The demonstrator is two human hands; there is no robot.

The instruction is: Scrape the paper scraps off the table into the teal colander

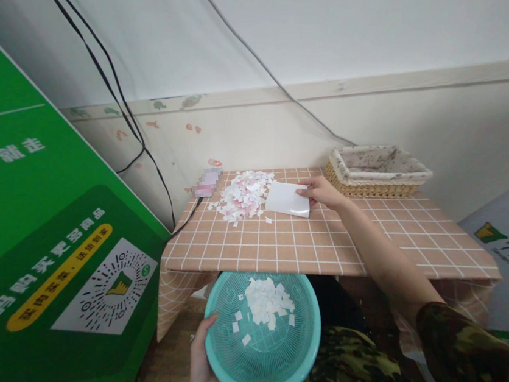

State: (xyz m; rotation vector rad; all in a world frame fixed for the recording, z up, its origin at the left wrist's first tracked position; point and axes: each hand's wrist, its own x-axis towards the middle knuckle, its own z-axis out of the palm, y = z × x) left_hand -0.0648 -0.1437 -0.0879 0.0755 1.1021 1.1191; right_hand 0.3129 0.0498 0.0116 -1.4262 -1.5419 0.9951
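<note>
My left hand (203, 356) grips the left rim of a round turquoise plastic colander (279, 369), held just below the table's front edge. Inside it lies a heap of small white paper scraps (267, 303), with several loose pieces around the heap. Over the table, my right hand (319, 193) is closed on the right edge of a white sheet, glossy at its lower edge (287, 199). The sheet's left edge touches or overlaps a larger pile of torn white and pinkish paper scraps (246, 195); I cannot tell which.
A checked brown cloth covers the table (243, 250). A fabric-lined wicker basket (373, 186) stands at the back right. A blurred, pinkish flat item (207, 183) lies at the back left. A green sign panel (72, 248) stands left; black cables (140, 130) hang beside it.
</note>
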